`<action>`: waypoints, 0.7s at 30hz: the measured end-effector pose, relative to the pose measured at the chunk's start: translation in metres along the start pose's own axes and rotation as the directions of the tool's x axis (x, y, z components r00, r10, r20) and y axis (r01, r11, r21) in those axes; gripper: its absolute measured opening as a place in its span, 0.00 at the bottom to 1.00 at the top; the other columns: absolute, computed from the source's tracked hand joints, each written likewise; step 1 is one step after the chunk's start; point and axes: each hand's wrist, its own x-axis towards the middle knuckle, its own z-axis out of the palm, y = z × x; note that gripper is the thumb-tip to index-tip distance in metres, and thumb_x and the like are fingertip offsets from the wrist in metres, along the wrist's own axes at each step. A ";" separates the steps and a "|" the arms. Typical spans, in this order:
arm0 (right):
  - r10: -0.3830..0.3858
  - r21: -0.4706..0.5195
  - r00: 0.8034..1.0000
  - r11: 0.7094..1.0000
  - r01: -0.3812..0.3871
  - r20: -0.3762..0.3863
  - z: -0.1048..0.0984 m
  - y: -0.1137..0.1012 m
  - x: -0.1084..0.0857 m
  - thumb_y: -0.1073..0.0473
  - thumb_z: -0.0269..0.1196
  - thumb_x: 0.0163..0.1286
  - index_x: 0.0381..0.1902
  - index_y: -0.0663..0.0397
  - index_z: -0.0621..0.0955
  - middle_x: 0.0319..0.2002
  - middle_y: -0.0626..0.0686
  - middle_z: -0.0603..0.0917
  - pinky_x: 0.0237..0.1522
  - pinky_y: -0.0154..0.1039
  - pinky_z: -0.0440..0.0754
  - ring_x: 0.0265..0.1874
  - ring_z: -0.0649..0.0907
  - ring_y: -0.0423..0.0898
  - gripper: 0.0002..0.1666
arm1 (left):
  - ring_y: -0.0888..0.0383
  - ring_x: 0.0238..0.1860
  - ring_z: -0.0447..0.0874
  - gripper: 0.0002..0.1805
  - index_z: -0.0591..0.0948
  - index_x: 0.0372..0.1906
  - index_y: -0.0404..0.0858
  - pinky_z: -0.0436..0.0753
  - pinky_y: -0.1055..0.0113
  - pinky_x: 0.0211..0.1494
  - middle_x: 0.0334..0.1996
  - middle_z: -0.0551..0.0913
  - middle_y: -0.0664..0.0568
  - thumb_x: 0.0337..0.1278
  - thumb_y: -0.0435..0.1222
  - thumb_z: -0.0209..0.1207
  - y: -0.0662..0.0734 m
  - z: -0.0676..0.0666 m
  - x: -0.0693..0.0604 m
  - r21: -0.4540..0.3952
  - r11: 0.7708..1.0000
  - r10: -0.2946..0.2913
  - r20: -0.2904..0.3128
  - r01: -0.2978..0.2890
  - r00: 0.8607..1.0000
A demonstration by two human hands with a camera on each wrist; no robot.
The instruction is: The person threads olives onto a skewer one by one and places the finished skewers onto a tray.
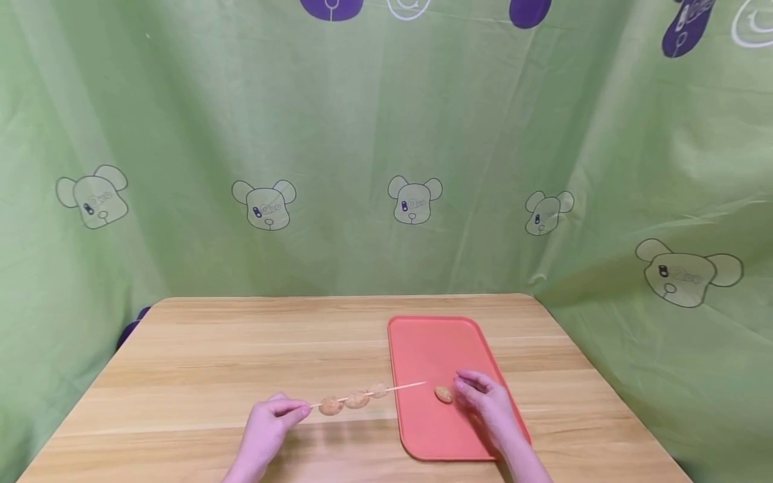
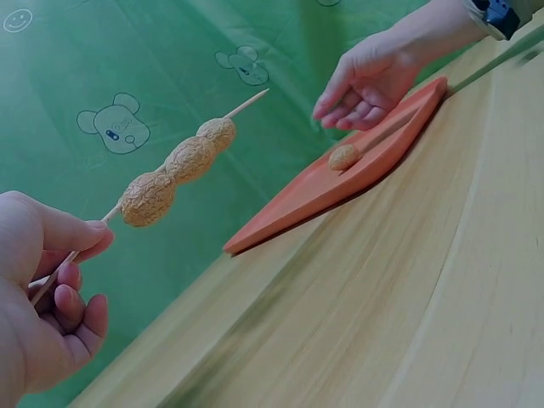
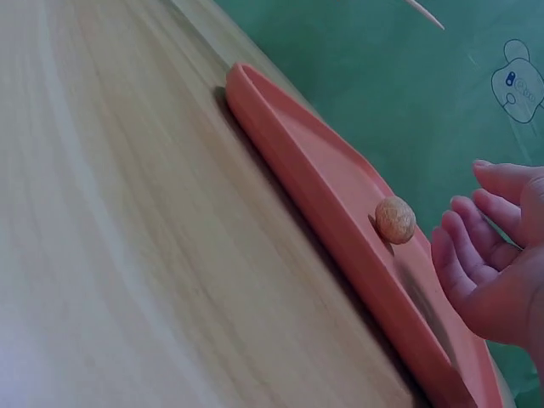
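Nearest us, the left hand [image 1: 268, 426] pinches a thin wooden stick [image 1: 407, 386] between thumb and forefinger, close to one end, the other fingers curled loosely below it. Beyond these fingertips three tan, wrinkled balls [image 2: 149, 198] are threaded in a row; the bare pointed end reaches rightward, away from the left fingers and toward the right ones. The right hand [image 1: 486, 402] holds nothing: we see its fingers gently bent and spread from the thumb, a gap between them. The chief relation is that of these fingers to the loose ball [image 1: 443, 394], which rests on the tray just to the left of the right fingertips and, as we judge from the wrist views, apart from them. Its long axis, seen from the head, slants from far left to near right; of the two hands, the right is clearly nearer. Under and past the right fingers lies the red tray [image 1: 425, 342]; around it spreads the wooden table [image 1: 241, 335], and farthest from both hands hangs a green curtain [image 1: 338, 248] printed with bear faces.
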 end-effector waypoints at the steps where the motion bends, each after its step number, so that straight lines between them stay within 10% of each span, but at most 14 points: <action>1: 0.006 -0.036 1.000 0.999 -0.006 0.002 0.000 0.001 0.001 0.69 0.62 0.59 0.52 0.73 0.74 0.44 0.62 0.81 0.37 0.37 0.80 0.34 0.82 0.42 0.23 | 0.62 0.27 0.71 0.07 0.85 0.31 0.32 0.71 0.70 0.34 0.22 0.77 0.53 0.42 0.30 0.67 -0.001 0.000 0.000 0.004 1.000 0.002 0.000 -0.002 1.000; 21: -0.141 -0.421 0.986 0.892 0.164 0.086 0.008 0.022 0.013 0.71 0.72 0.46 0.41 0.71 0.80 0.33 0.57 0.83 0.32 0.31 0.76 0.28 0.78 0.41 0.21 | 0.62 0.28 0.72 0.06 0.85 0.30 0.33 0.71 0.70 0.35 0.23 0.78 0.52 0.43 0.31 0.67 -0.005 0.000 -0.001 0.033 0.999 -0.013 0.010 0.012 1.000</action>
